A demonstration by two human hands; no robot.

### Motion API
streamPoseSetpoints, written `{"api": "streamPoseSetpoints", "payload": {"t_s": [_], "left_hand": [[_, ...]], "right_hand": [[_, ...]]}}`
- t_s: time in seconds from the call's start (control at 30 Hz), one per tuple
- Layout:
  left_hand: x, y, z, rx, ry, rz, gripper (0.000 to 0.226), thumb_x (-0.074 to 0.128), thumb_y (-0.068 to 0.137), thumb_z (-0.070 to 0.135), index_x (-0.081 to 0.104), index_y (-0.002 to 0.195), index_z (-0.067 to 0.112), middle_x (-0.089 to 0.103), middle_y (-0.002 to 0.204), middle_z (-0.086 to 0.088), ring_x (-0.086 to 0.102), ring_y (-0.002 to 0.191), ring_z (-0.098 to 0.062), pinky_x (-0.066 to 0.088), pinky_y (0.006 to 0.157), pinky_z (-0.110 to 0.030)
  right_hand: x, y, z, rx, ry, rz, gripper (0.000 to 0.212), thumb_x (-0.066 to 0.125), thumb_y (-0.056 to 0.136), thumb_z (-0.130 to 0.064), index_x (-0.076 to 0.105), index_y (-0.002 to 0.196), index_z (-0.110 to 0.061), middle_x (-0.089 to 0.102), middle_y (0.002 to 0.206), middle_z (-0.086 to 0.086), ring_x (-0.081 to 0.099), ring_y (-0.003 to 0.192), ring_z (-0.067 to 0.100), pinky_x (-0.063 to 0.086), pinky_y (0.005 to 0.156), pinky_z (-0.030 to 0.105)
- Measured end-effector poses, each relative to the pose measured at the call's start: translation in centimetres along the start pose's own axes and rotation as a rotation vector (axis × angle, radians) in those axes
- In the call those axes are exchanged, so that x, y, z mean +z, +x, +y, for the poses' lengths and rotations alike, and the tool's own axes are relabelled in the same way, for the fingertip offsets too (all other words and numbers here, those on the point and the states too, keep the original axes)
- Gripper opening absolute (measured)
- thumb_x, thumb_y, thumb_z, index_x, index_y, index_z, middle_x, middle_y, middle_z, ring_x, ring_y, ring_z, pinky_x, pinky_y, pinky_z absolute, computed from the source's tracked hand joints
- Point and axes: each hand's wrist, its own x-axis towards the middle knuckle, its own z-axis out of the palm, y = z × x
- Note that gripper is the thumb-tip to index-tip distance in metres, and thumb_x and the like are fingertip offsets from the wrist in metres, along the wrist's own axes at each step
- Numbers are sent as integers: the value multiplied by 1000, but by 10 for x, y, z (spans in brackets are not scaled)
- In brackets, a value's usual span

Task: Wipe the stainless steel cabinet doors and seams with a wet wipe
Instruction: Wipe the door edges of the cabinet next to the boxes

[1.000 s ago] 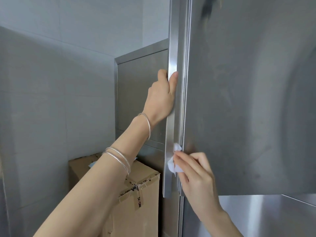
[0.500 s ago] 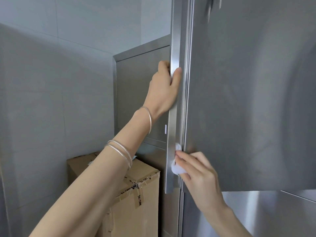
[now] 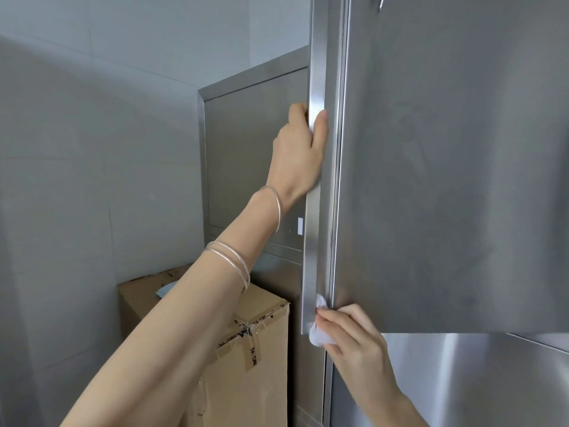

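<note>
With the left hand we grip the vertical edge of the open cabinet door, fingers curled behind it and thumb on the front. The right hand pinches the wet wipe and presses it against the seam near the door's bottom corner. We judge the wipe soft, light and limp: bunch it under the fingertips so it fills the groove. The steel panel is stiff, smooth and probably slippery when damp; steady it by the folded edge, not the face. A cardboard box stands below, to the left.
</note>
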Motion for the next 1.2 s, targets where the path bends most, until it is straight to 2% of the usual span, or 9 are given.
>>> {"api": "streamPoseSetpoints", "payload": {"t_s": [0.03,0.1,0.23,0.37,0.47,0.6,0.73,1.0,1.2], "left_hand": [[2,1,-3,-10,-9,-7,26,38,101,31,28,77,25,34,57,13,36,48,-7,29,48,-15],[7,2,-10,-31,-23,-19,23,37,102,31,31,84,19,34,57,11,35,50,-10,28,48,-20],[21,7,-26,-42,-59,-15,22,37,102,31,33,90,13,36,57,9,36,51,-12,25,49,-25],[42,14,-53,-79,-65,-22,21,35,102,34,38,97,13,44,64,8,45,61,-16,22,54,-30],[65,4,-80,-93,-91,-41,35,32,102,33,44,125,9,61,106,1,55,94,-21,31,72,-22],[89,-18,-112,65,-130,-38,46,31,100,22,34,144,12,44,137,12,44,123,-4,29,101,-9],[111,-19,-142,79,-6,-67,51,29,102,25,25,149,7,35,152,-4,27,143,-21,22,118,-43],[162,-10,-184,73,123,-80,49,29,103,23,21,151,18,16,160,5,0,149,-15,1,121,-40],[198,-24,-204,95,185,-185,53,33,102,17,17,152,19,10,161,4,-3,149,-17,0,121,-45]], "right_hand": [[1,1,1,-7,-18,-28,15,63,79,8,73,75,-3,71,85,2,55,70,17,48,62,21],[4,2,4,35,-2,-101,29,80,53,15,72,71,-6,71,83,-2,57,65,17,50,55,23],[5,-3,10,129,98,-124,38,80,37,20,71,62,-7,71,76,-6,49,68,9,45,55,15],[-12,14,27,159,134,17,26,73,55,16,72,68,-6,70,82,-5,51,70,13,40,66,11],[-24,43,54,148,32,149,22,68,66,11,74,79,-4,70,90,-2,53,74,19,42,74,16],[-21,75,105,99,-172,213,23,69,77,9,74,95,-4,70,95,2,50,81,22,45,80,22],[0,89,151,93,-261,217,26,69,75,15,74,95,-2,70,97,6,49,87,22,44,79,23],[37,81,204,41,-257,110,24,64,83,-1,70,106,-1,64,115,10,48,109,14,36,102,19],[41,78,233,74,-309,-32,24,62,83,4,68,106,4,64,116,21,48,116,27,35,102,40]]}}
